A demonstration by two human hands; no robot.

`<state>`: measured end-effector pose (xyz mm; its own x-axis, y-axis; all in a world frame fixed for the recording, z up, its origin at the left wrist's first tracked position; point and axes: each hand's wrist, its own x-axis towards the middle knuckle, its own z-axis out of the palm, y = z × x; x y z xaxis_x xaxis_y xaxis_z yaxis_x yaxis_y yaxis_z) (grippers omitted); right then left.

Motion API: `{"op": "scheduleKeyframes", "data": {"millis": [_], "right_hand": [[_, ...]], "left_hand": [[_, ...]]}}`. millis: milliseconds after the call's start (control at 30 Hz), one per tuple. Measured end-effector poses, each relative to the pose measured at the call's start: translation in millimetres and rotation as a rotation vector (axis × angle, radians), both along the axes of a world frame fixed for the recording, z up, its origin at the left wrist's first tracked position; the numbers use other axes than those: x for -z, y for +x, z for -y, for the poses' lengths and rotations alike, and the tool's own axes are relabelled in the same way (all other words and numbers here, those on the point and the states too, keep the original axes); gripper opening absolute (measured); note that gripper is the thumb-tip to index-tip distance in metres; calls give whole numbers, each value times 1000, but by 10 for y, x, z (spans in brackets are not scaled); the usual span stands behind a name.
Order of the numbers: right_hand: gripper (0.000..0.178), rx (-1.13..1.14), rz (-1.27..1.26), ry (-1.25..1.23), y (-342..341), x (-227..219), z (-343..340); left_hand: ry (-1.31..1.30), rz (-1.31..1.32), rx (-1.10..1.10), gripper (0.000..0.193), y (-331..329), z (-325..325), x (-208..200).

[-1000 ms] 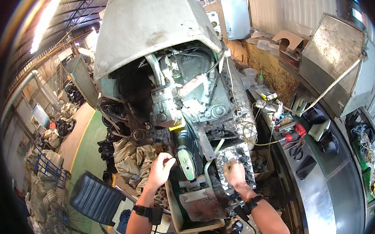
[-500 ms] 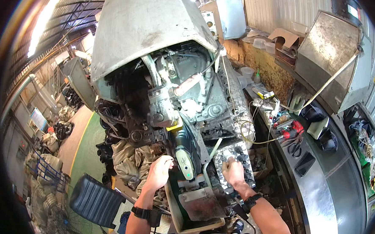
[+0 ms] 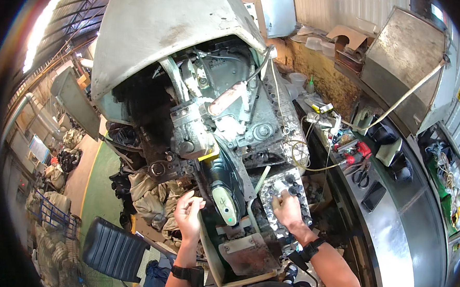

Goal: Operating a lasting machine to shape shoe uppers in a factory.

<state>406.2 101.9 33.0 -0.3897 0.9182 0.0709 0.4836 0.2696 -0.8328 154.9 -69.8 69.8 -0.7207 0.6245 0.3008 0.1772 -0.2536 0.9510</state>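
My left hand (image 3: pixel 188 218) is raised beside the machine's rounded black arm, its fingers loosely bent and apart, with nothing visible in them. That arm carries a pale green, tongue-shaped cover (image 3: pixel 224 205) pointing toward me. My right hand (image 3: pixel 288 209) is closed at the top of a spotted metal block (image 3: pixel 296 178) covered with small dark knobs or bolts. A short whitish knob-like piece (image 3: pixel 280 186) sticks out past its fingers; its lower end is hidden. Between my hands hangs a worn metal plate (image 3: pixel 249 253) over a pale-rimmed tray (image 3: pixel 215 275).
The greasy machine stands under a big grey hood (image 3: pixel 168 36). On the right bench lie a red power tool (image 3: pixel 362 150), scissors (image 3: pixel 361 177) and a black phone (image 3: pixel 374 196). A yellowish hose (image 3: pixel 319 170) loops nearby. At left are a black chair (image 3: pixel 111 249) and cloth sacks (image 3: pixel 149 196).
My left hand has turned, and its fingers have spread from a tighter curl. The right hand stays closed at the same place on the block. The whole view has shifted slightly.
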Motion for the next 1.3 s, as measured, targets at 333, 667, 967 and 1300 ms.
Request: {"op": "scheduleKeyframes", "data": {"millis": [333, 667, 967, 1300], "right_hand": [[24, 20, 16, 19, -35, -19, -32], [40, 62, 22, 20, -23, 5, 46], [111, -384, 109, 29, -766, -899, 878], [76, -201, -121, 183, -939, -587, 1016]], "left_hand": [[257, 214, 173, 38, -126, -20, 111], [161, 40, 147, 54, 245, -156, -132], [308, -5, -106, 27, -290, -160, 64], [163, 355, 116, 28, 162, -9, -74]]}}
